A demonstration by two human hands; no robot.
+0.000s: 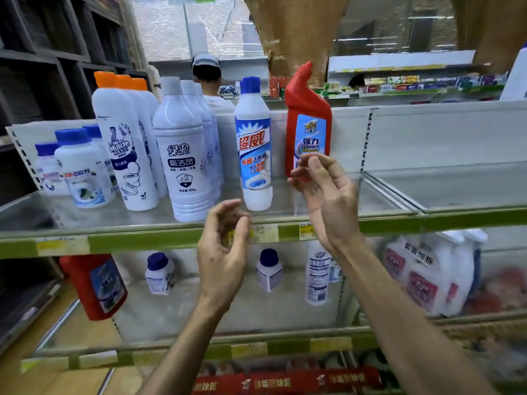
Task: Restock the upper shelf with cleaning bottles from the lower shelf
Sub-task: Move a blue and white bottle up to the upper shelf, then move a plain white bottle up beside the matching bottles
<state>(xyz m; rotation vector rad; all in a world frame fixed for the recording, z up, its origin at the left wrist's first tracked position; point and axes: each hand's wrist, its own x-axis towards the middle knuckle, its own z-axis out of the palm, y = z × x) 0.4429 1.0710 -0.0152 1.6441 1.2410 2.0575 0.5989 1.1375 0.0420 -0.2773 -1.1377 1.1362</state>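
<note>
While the red bottle (306, 109) stands upright near the back edge of the upper shelf (114, 242), just right of a blue-capped white bottle (253, 143), the right hand (325, 195) hovers at its base, fingers loosely spread and grasping nothing; whether they touch it is unclear. The left hand (222, 252), loosely curled and empty, hangs before the shelf's front edge. A second red bottle (94, 286) sits at the left end of the lower shelf (199, 317).

A shop: shelves (114, 243) edged with price tags (266, 233) hold cleaning bottles (182, 155) (stocked racks (413, 81) behind).
</note>
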